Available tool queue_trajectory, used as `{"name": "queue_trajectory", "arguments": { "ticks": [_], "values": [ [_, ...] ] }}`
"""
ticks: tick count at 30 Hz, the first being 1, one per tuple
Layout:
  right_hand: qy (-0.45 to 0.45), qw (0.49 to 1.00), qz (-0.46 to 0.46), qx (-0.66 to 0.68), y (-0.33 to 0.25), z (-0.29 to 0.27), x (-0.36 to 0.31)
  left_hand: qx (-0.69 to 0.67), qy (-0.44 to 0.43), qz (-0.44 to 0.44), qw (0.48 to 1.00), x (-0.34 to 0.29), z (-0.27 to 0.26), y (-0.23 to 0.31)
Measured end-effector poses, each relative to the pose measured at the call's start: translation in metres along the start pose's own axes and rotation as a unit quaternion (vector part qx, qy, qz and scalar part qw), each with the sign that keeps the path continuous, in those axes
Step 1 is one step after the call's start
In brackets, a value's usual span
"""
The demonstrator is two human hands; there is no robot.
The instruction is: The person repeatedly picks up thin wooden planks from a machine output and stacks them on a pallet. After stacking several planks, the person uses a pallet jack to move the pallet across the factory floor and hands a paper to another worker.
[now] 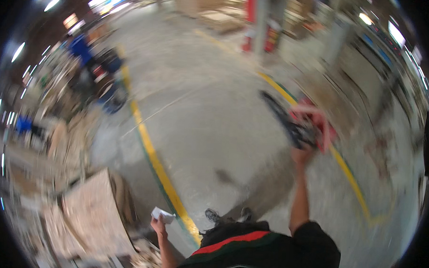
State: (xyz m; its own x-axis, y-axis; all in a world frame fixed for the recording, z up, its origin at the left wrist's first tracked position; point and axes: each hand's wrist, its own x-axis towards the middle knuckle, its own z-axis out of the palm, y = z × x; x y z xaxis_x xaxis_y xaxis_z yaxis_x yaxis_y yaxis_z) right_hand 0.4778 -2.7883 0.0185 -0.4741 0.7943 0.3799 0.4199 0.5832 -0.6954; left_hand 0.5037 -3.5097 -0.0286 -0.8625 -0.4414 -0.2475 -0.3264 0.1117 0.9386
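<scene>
My left hand (159,225), low in the view, is closed on a small white piece (163,214) that looks like folded paper. My right hand (302,154) reaches out ahead to the right, its fingers wrapped round the near end of a blurred tool with a red body (324,126) and a long dark bar (280,114). The bar points away to the far left. Motion blur hides the tool's exact kind. It is held above the floor, over a yellow line.
Yellow lines (152,153) edge the grey floor (205,115) on both sides. Pale wood sheets (96,215) are stacked at the left. Blue bins (112,98) stand farther off. Ahead are a grey post (261,27) and red extinguishers (270,39). My shoes (212,215) show below.
</scene>
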Motion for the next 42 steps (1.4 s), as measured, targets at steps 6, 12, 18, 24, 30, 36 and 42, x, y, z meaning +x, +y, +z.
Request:
{"name": "queue_trajectory", "arguments": {
  "ticks": [6, 12, 18, 24, 30, 36, 42],
  "values": [
    [-0.494, 0.823, -0.011, -0.280, -0.018, 0.093, -0.135, -0.278, 0.019, -0.356, 0.892, 0.034, -0.021, -0.072],
    [-0.387, 0.911, -0.105, -0.097, 0.018, -0.042, -0.028, -0.225, -0.063, -0.351, 0.907, 0.070, -0.015, -0.080],
    [-0.052, 0.995, 0.086, -0.012, -0.092, -0.170, 0.125, -0.193, -0.062, -0.267, 0.942, 0.073, -0.004, -0.065],
    [0.141, 0.987, 0.016, -0.077, -0.058, -0.071, 0.115, -0.137, -0.018, -0.283, 0.949, 0.012, 0.000, -0.063],
    [-0.334, 0.898, 0.001, -0.286, -0.009, 0.103, -0.160, -0.122, -0.076, -0.351, 0.925, -0.010, -0.045, -0.123],
    [-0.521, 0.839, -0.109, -0.116, 0.044, 0.054, -0.118, -0.028, 0.138, -0.053, 0.989, -0.022, -0.037, -0.104],
    [-0.142, 0.983, -0.112, 0.020, 0.022, -0.095, 0.028, 0.018, 0.212, -0.161, 0.964, -0.044, -0.051, -0.018]
  ]
}}
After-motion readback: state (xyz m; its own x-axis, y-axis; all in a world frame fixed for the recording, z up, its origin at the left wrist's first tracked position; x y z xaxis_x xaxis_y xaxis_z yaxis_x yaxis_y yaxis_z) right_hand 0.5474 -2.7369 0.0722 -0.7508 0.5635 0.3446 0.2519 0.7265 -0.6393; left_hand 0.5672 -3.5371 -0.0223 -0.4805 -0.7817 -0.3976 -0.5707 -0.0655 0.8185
